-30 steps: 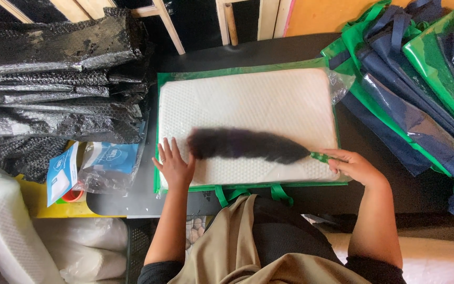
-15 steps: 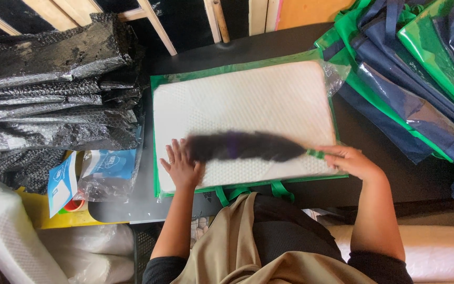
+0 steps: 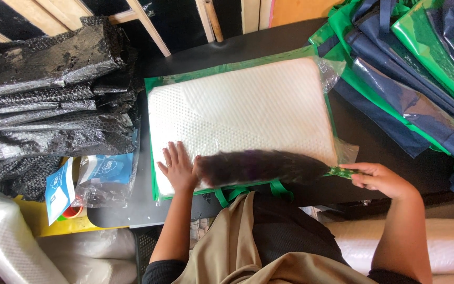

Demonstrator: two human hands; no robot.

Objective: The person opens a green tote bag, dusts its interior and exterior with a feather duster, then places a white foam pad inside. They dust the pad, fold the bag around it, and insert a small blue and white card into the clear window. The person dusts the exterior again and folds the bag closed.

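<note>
Dusting of a bagged white pad, mid-sweep along its near edge.

Nearest, the left hand (image 3: 177,169) lies flat on the pad's near-left corner, fingers spread apart, pinning it down; the right hand (image 3: 379,179) has its fingers closed on the green handle of a dark feather duster (image 3: 261,166), blurred across the white pad (image 3: 243,115) in its clear green-edged bag on the black table (image 3: 366,131). Judging by this, further strokes call for steady downward pressure. Beyond lie black bubble-wrap bundles (image 3: 43,105) and stacked green-and-navy bags (image 3: 416,68).
</note>
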